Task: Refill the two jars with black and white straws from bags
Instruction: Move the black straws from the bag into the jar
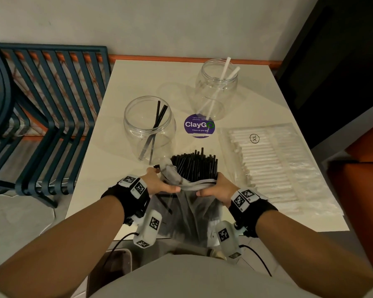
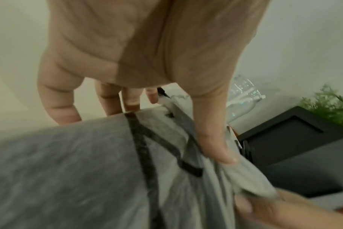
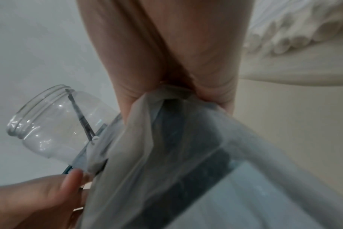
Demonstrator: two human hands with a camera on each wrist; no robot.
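Table carried everything, and refilling hadn't started. White straws bag lay flat on the right side, apparently untouched. Both jars stood nearly empty: black-straw jar near left, white-straw jar further back, a few straws each. You had your left hand and right hand both gripping the black straws bag at the table's near edge, its plastic bunched down and black straws poking out. Left, by my read: load black, then white.

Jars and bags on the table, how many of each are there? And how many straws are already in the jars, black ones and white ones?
Jars: 2
Bags: 2
Black straws in jar: 2
White straws in jar: 2
Total: 8
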